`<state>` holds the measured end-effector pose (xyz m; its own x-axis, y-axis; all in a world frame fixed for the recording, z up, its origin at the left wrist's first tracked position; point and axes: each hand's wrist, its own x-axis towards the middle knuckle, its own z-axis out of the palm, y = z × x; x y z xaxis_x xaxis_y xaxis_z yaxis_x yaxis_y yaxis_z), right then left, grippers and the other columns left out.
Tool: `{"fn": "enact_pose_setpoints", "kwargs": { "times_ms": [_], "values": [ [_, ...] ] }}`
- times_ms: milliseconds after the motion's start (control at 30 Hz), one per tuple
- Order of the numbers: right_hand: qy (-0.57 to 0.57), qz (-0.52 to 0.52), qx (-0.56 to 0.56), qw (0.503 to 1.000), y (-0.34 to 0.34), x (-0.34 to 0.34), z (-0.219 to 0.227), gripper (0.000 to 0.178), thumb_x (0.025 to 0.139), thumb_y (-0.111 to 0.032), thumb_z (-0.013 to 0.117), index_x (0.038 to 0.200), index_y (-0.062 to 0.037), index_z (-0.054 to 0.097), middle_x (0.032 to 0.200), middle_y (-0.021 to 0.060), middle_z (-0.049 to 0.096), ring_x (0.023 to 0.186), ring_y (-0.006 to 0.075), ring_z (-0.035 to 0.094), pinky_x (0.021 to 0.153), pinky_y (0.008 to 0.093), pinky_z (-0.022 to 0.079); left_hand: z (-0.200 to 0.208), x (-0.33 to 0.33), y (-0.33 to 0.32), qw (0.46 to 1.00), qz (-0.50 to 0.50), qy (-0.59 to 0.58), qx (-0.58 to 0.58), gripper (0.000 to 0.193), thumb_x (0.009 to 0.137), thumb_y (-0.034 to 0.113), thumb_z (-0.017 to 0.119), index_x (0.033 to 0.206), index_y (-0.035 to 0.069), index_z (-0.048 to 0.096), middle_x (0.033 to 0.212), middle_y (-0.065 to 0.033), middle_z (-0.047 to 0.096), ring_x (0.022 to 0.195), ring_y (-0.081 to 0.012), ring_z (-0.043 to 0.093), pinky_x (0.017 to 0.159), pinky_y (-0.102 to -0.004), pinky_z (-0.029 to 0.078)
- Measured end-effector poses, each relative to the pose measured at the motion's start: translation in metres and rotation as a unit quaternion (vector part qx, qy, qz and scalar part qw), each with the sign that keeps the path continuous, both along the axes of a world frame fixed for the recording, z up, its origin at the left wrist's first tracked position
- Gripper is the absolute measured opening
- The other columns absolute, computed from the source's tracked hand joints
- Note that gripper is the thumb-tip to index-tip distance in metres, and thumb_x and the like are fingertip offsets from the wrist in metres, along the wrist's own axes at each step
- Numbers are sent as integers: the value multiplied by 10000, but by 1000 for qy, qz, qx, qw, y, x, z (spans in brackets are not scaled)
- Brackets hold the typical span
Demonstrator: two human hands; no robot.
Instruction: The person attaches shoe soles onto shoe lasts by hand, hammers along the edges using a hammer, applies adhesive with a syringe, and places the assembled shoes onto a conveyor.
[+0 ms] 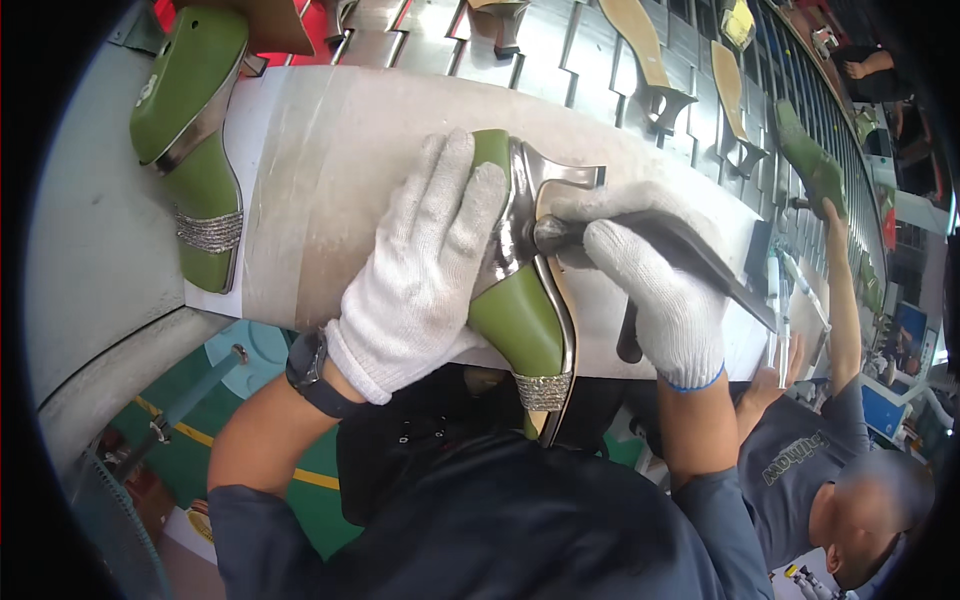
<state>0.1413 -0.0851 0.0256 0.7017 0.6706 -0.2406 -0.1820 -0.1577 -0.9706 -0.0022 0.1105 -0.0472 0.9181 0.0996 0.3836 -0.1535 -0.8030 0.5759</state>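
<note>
A high-heeled sandal [510, 240] on a green shoe last [525, 310] lies on its side before me, with metallic straps and a glittery toe band. My left hand [420, 250], in a white knit glove, steadies it; the fingers lie stretched along the last's upper part and the thumb is hidden. Closed round dark metal pincers [690, 245] is my gloved right hand [650, 280]. Their rounded head touches the sandal's back near the heel, between the metallic strap and the tan sole. Whether the jaws grip anything is hidden.
Another green last with a sandal [195, 150] stands at the left on the worn board [310, 200]. Beyond runs a slatted metal conveyor [560, 60] carrying several heeled soles [640, 40]. At the right, a co-worker [810, 470] reaches for a green last [808, 155].
</note>
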Motion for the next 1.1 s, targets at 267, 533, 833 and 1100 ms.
{"fn": "enact_pose_setpoints", "kwargs": {
  "times_ms": [267,533,833,1100],
  "values": [
    [-51,55,-56,996,17,25,14,295,1095,-239,712,1188,27,799,1109,129,816,980,163,769,816,326,635,1,5,2,1000,-15,7,8,1375,622,199,1039,1741,-43,278,1772,-366,293,1634,-593,317,1290,-657,365],
    [55,24,-89,994,-5,26,12,290,1037,-227,776,1196,13,811,1106,94,823,968,155,771,813,322,630,-2,-3,4,1000,-8,8,14,1400,601,140,1031,1750,-37,250,1777,-362,283,1634,-589,318,1292,-649,374],
    [-273,228,-181,917,21,25,49,233,1007,-226,756,1065,-2,784,1010,84,800,938,151,744,911,324,601,-6,-6,4,998,-3,-25,49,1376,620,236,1045,1727,-41,277,1736,-394,328,1573,-588,416,1255,-662,392],
    [156,-85,-147,973,-59,-26,9,362,1095,-325,689,1239,-7,784,1164,112,806,998,172,750,839,301,597,39,27,-24,947,-166,-91,259,980,560,237,1006,1454,50,649,1472,-178,684,1473,-383,608,1329,-630,324]
  ]
}}
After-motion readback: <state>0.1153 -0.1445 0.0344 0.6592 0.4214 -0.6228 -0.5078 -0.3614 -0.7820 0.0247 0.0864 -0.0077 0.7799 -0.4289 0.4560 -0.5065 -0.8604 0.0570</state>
